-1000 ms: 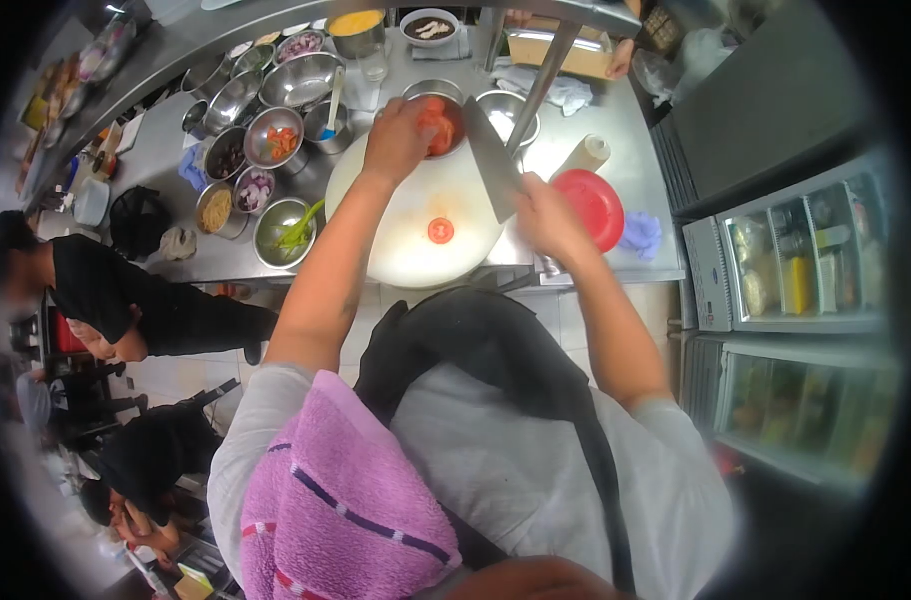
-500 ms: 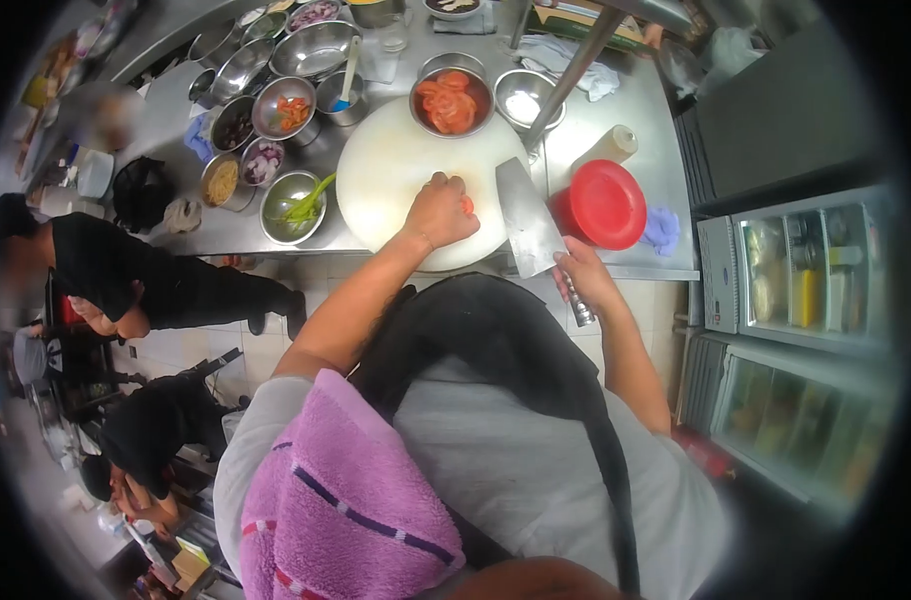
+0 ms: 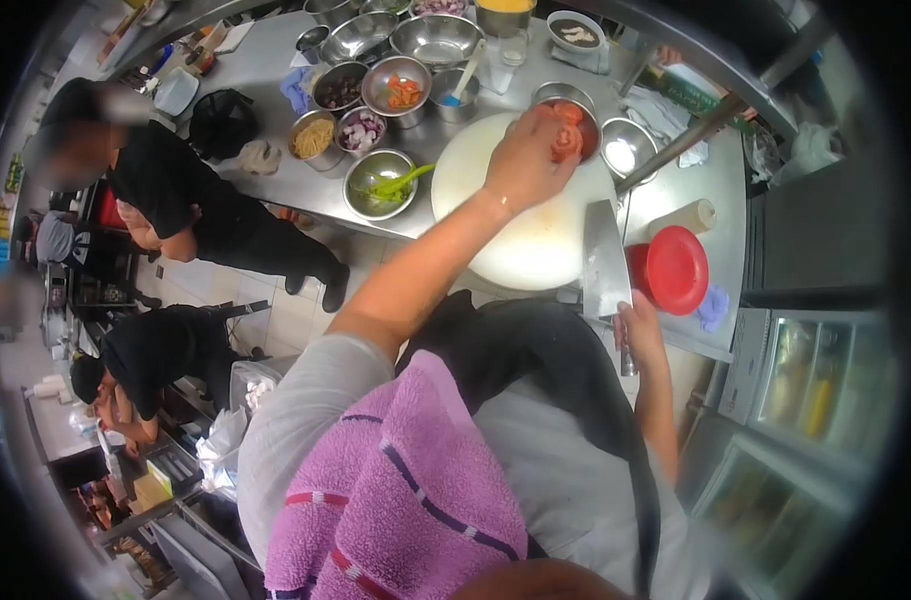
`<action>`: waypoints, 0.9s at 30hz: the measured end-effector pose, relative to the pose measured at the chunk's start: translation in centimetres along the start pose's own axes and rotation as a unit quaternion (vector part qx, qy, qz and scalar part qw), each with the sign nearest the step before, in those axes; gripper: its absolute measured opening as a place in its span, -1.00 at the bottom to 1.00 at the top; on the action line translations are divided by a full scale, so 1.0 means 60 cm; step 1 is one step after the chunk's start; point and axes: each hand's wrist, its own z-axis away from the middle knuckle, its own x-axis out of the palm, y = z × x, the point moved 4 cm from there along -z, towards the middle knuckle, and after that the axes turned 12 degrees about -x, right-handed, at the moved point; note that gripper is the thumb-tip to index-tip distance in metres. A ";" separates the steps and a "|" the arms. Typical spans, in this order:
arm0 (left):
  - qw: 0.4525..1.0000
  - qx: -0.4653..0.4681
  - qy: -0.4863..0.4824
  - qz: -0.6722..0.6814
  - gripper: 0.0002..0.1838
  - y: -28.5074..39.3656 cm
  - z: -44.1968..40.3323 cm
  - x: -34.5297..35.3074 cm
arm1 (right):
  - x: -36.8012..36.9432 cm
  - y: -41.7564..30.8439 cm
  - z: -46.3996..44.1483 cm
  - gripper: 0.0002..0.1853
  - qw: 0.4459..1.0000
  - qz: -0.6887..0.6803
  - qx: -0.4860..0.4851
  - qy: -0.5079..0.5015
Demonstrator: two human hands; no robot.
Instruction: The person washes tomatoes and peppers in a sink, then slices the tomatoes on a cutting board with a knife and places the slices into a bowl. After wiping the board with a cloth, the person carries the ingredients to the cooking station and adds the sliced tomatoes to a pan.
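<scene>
Your left hand [image 3: 534,155] is over the metal bowl [image 3: 592,126] at the far edge of the board [image 3: 521,245], and its fingers are among or just above the tomato slices [image 3: 570,113]. The back of this hand hides its grip, so I cannot tell if it is pinching a slice or letting one go. Your right hand [image 3: 644,330] has its fingers closed around the handle of the cleaver [image 3: 606,262]; the blade stands next to the right edge of the board, apart from the tomato.

As for how far it is, I judge that much of the cutting is done: the slices that I can see are lying in the bowl. Whether some tomato remains uncut, the view does not tell. A faint wet mark is on the board, probably from cutting.

On the bench [image 3: 724,205], to the left, the onion [image 3: 361,130] and the orange pieces [image 3: 404,92] are also cut, each in its own bowl. The red dish [image 3: 679,270] is near the cleaver.
</scene>
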 end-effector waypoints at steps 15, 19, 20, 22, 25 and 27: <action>0.817 -0.463 0.236 -0.250 -0.18 -0.679 0.015 -0.526 | 0.043 -0.069 0.022 -0.88 0.995 0.065 -0.036 0.061; 0.799 -0.510 0.157 -0.279 0.26 -0.816 -0.011 -0.567 | 0.080 -0.089 0.036 -0.89 0.990 0.059 0.005 0.127; 0.820 -0.471 0.137 -0.294 0.29 -0.916 -0.014 -0.563 | 0.082 -0.084 0.034 -0.88 0.989 0.071 0.018 0.126; 0.866 -0.389 0.065 -0.308 0.14 -1.080 -0.015 -0.545 | 0.086 -0.075 0.052 -0.85 0.985 0.087 0.041 0.144; 0.802 -0.249 -0.047 -0.541 -0.36 -1.041 0.008 -0.488 | 0.093 -0.067 0.061 -0.81 0.983 0.090 0.046 0.151; 0.868 -0.305 0.051 -0.388 -0.47 -1.000 0.043 -0.477 | 0.114 -0.083 0.066 -0.82 0.981 0.056 0.058 0.174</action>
